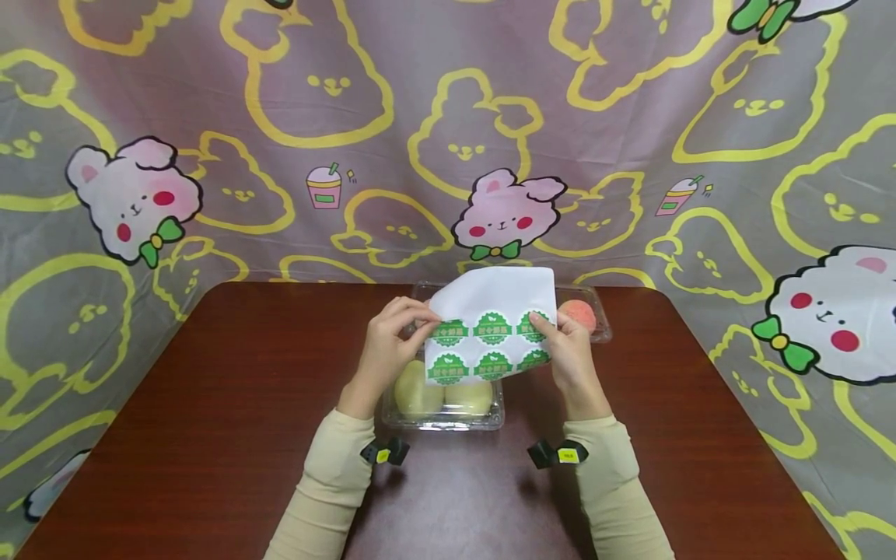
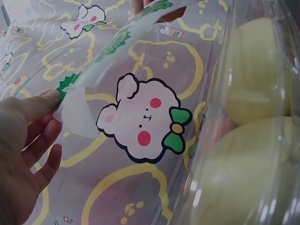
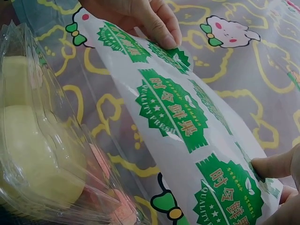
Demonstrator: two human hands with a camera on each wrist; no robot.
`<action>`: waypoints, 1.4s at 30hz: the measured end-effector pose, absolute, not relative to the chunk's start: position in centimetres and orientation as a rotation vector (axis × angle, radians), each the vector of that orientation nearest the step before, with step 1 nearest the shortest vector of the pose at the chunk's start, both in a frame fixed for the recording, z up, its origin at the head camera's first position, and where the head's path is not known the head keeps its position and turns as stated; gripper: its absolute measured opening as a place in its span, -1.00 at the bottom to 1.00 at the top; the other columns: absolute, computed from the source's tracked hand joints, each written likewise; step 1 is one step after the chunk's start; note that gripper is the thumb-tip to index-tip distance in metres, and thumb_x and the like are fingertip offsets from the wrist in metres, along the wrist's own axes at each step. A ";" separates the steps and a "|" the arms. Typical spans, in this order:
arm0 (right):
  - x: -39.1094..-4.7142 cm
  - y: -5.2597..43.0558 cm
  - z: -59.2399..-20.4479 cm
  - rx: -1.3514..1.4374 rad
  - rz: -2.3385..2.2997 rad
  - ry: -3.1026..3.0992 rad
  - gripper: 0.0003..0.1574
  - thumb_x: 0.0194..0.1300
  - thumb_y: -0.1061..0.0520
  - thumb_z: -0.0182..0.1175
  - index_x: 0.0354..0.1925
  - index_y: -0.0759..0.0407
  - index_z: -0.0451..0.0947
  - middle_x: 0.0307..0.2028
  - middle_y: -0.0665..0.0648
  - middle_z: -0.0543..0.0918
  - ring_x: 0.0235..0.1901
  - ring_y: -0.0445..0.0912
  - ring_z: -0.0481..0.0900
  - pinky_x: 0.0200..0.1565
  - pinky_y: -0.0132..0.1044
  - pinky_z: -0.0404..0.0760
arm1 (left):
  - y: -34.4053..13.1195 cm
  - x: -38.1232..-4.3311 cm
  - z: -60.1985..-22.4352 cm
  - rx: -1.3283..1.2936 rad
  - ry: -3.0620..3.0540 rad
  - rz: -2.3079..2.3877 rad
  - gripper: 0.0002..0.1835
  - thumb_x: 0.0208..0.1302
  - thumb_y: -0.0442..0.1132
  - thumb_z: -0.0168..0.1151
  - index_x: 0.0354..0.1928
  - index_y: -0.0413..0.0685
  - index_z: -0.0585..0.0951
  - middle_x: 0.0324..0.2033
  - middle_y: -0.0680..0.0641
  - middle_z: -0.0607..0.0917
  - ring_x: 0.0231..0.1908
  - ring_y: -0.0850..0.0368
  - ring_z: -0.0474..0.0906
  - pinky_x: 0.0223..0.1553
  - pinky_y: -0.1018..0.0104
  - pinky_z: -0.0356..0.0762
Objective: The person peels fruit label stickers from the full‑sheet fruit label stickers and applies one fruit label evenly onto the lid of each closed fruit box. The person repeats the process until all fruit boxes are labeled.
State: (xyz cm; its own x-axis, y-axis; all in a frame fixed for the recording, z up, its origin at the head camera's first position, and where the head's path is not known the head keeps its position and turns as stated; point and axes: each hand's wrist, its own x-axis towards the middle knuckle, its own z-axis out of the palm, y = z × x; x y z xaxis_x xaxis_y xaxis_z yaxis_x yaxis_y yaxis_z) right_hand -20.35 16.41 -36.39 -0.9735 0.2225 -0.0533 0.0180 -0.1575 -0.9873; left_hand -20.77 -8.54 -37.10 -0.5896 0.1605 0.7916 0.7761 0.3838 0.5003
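Left hand (image 1: 392,342) and right hand (image 1: 575,362) hold the same sheet of paper (image 1: 493,289), one at each side. Each hand pinches its side between thumb and fingers. The paper is up in the air over the front box (image 1: 448,425), and it hides the back part of that box from the head camera. Round green stickers (image 1: 494,329) sit in two rows on the low part of the paper, and the top part looks plain white. The front box is clear plastic and has pale green fruit (image 1: 420,395) inside. Behind it on the brown surface (image 1: 280,373) is more clear plastic, with a pink peach (image 1: 579,316) in it. The paper is in the way, so I can't tell if that is one box or two.

The paper is thin and bent. If one hand pulls harder than the other, it could rip or get a fold. The right thumb lies on a sticker, so a hard rub might wrinkle it. If a sticker edge lifts too fast, it could curl and stick to itself or to a finger. If a pinch gets too loose, the paper could flop onto the front box.
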 end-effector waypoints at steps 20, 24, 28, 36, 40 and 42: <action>-20.7 16.5 -36.8 -0.351 2.228 -1.930 -0.89 0.32 0.24 0.17 -0.38 0.15 0.56 -0.70 -0.18 0.60 -0.66 -0.33 0.57 -0.53 -0.48 0.58 | -8.2 -20.5 -36.9 -0.833 -1.958 -1.222 -0.91 0.02 -0.44 0.42 -0.38 -0.18 0.73 -0.35 -0.10 0.71 -0.25 0.07 0.54 -0.43 0.61 0.43; -20.8 16.6 -36.8 -0.352 2.218 -1.927 -0.92 0.32 0.23 0.18 -0.34 0.20 0.58 -0.70 -0.18 0.60 -0.64 -0.33 0.58 -0.52 -0.48 0.58 | -8.2 -20.6 -36.9 -0.840 -1.941 -1.213 -0.90 0.00 -0.46 0.42 -0.39 -0.19 0.73 -0.38 -0.10 0.71 -0.23 0.04 0.56 -0.41 0.60 0.43; -20.7 16.7 -36.7 -0.347 2.211 -1.933 -0.89 0.32 0.22 0.18 -0.29 0.27 0.58 -0.69 -0.19 0.60 -0.64 -0.34 0.58 -0.51 -0.49 0.59 | -8.1 -20.6 -36.9 -0.845 -1.935 -1.219 -0.90 0.00 -0.45 0.43 -0.39 -0.19 0.74 -0.40 -0.09 0.70 -0.24 0.05 0.56 -0.41 0.60 0.43; -20.8 16.8 -36.7 -0.349 2.215 -1.912 -0.91 0.32 0.22 0.18 -0.35 0.20 0.58 -0.70 -0.19 0.61 -0.64 -0.33 0.58 -0.51 -0.49 0.59 | -8.1 -20.7 -37.0 -0.857 -1.915 -1.234 -0.91 0.00 -0.45 0.43 -0.40 -0.18 0.74 -0.44 -0.07 0.69 -0.39 0.06 0.48 -0.44 0.59 0.39; -20.8 16.8 -36.6 -0.342 2.205 -1.914 -0.89 0.32 0.22 0.17 -0.29 0.27 0.58 -0.69 -0.20 0.60 -0.64 -0.34 0.58 -0.51 -0.50 0.58 | -8.1 -20.8 -37.1 -0.870 -1.898 -1.235 -0.90 -0.01 -0.46 0.43 -0.40 -0.19 0.74 -0.45 -0.07 0.70 -0.39 0.09 0.47 -0.43 0.56 0.39; -20.7 16.8 -36.5 -0.339 2.198 -1.920 -0.82 0.33 0.22 0.16 -0.21 0.36 0.56 -0.69 -0.20 0.60 -0.63 -0.34 0.58 -0.50 -0.50 0.58 | -8.1 -20.8 -37.0 -0.875 -1.895 -1.241 -0.91 0.00 -0.46 0.42 -0.40 -0.19 0.74 -0.45 -0.08 0.70 -0.39 0.09 0.47 -0.43 0.56 0.39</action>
State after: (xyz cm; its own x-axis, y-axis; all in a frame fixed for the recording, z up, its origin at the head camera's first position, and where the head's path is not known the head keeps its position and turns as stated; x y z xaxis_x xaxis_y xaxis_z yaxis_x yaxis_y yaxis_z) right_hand -20.75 16.84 -36.53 -0.9529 0.3008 -0.0386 -0.0022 -0.1342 -0.9910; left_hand -20.80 -8.06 -36.99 -0.5282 0.1598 0.8339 0.8283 0.3132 0.4646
